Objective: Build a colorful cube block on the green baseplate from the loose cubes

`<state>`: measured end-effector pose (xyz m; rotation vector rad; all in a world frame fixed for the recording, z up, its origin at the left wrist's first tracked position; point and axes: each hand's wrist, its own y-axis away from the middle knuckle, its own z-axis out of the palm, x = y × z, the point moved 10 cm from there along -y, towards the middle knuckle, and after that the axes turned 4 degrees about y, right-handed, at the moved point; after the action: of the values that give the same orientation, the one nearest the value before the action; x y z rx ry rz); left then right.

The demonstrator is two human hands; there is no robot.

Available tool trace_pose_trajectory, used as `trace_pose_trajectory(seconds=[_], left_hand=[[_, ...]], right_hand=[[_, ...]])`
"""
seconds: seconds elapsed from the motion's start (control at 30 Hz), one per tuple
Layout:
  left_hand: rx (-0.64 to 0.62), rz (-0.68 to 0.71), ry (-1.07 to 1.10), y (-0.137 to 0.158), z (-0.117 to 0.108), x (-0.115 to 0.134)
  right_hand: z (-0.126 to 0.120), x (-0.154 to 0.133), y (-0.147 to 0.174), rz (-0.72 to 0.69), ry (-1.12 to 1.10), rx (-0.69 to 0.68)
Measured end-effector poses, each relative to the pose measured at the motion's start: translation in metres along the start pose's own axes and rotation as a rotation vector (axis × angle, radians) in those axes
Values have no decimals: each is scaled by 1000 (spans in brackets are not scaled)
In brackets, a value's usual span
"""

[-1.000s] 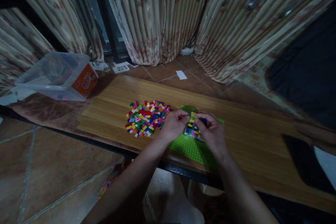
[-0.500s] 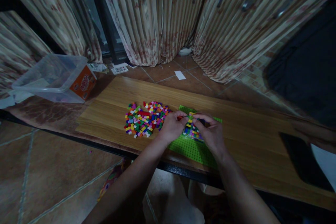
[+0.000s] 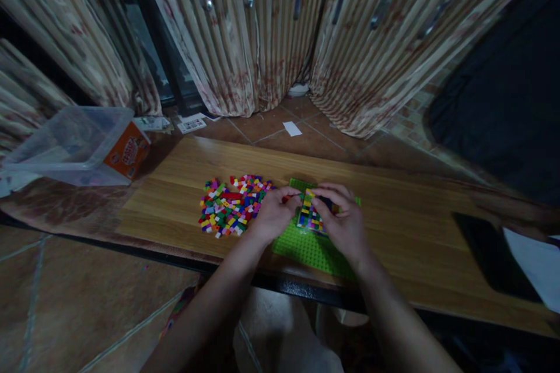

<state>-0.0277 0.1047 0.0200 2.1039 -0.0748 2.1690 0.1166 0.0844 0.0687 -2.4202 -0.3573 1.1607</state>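
A green studded baseplate (image 3: 306, 249) lies on the wooden tabletop, bearing a small build of multicoloured toy bricks (image 3: 310, 218). My left hand (image 3: 273, 215) is at the build's left edge, thumb and forefinger pinched together. Whatever lies between those fingertips is too small and dark to name. From the right, my right hand (image 3: 345, 221) curls over the build and hides part of it. Its thumb and forefinger close against the build's upper end, beside a yellow brick (image 3: 310, 192). Left of my left hand spreads a pile of loose toy bricks (image 3: 231, 210), with a longer red piece among them.
A clear plastic box (image 3: 65, 166) with an orange label stands beyond the table's left end. A dark flat object (image 3: 490, 256) and white paper (image 3: 536, 262) lie at the right. Striped curtains (image 3: 280, 41) hang behind, and a white slip (image 3: 291, 128) lies on the tiled floor.
The camera view has shifted, so the whole scene sits slightly further left and lower. Both hands stay at the build with nearly the same grip.
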Motion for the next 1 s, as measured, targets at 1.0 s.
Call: trace_pose_trajectory(seconds=[1.0], left_hand=[[-172, -259, 454, 14, 22, -5]], right_hand=[[-4, -27, 5, -96, -22, 6]])
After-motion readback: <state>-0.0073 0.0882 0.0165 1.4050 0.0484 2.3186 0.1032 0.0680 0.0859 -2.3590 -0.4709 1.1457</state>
